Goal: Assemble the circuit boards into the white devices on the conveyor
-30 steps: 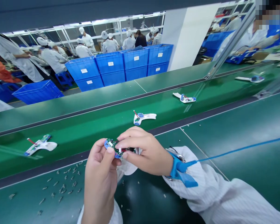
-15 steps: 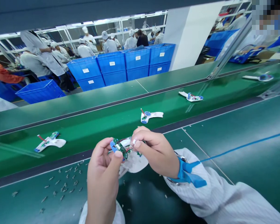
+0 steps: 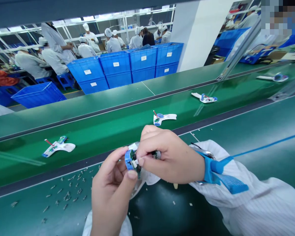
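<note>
Both my hands hold one small device part (image 3: 132,160) just above the near edge of the green bench: a white plastic shell with a blue ring and a green circuit board. My left hand (image 3: 111,188) pinches the blue end between thumb and fingers from below. My right hand (image 3: 168,155) is curled over the board from the right, fingertips pressed onto it. A blue wrist strap (image 3: 217,172) with a blue cord sits on my right wrist.
Several similar white and blue parts lie on the green conveyor belt (image 3: 100,131), including part (image 3: 59,147), part (image 3: 163,118) and part (image 3: 204,97). Small scraps (image 3: 68,193) litter the bench at left. Blue crates (image 3: 127,67) and white-coated workers stand beyond.
My hands have shifted slightly right and closer together; my right hand now covers more of the board. The parts on the belt have drifted to the right.
</note>
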`<state>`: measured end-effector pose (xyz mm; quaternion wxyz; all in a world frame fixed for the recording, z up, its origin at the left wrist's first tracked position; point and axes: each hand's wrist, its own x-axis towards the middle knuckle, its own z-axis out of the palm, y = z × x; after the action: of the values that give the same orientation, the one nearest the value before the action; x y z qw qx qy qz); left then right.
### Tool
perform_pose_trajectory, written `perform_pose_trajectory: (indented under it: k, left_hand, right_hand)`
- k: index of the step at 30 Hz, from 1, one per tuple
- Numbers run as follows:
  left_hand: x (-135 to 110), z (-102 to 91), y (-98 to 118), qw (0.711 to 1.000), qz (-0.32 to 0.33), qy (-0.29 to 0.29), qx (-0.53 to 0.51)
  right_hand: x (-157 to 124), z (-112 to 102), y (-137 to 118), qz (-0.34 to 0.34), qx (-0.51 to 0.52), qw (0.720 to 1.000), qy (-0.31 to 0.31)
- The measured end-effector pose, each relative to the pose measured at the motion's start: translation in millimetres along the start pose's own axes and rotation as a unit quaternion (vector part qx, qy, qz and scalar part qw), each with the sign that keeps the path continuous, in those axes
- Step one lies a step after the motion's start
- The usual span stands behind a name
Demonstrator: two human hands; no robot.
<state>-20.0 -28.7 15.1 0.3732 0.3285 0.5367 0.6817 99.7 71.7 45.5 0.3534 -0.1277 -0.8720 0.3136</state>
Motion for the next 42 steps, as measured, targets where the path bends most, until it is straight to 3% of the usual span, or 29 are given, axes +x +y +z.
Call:
perform_pose_trajectory:
  k: [8,13,20,22,26,30,33,38,42]
  left_hand:
    - [1,-2.8,-1,1.000,0.008,-0.005,0.022]
    - [1,-2.5,1,0.998,0.025,-0.018,0.049]
    - [0,-3.5,2,0.971,0.123,0.013,0.204]
    - [0,-4.8,1,0.953,0.152,0.021,0.262]
    - [0,-3.1,-5,0.920,0.210,-0.018,0.330]
    - [-5,5.2,-11,0.935,0.179,-0.028,0.303]
    - [-8,8.6,-12,0.931,0.159,-0.041,0.327]
    - [-4,6.9,-14,0.891,0.152,0.003,0.428]
    - [1,5.8,-17,0.863,0.163,0.048,0.477]
  right_hand:
    - [4,-2,-4,0.029,-0.004,0.999,-0.020]
    - [5,-3,-5,0.014,-0.039,0.999,-0.032]
    - [5,-4,-6,0.011,-0.065,0.996,-0.059]
    - [4,-3,-6,0.033,-0.054,0.996,-0.056]
    - [3,-1,-7,0.093,-0.031,0.994,-0.047]
    - [4,-1,-11,0.130,0.009,0.989,-0.074]
    - [4,0,-13,0.158,0.009,0.985,-0.065]
    - [6,13,-9,0.234,0.073,0.969,0.017]
    - [8,26,-4,0.306,0.127,0.943,0.036]
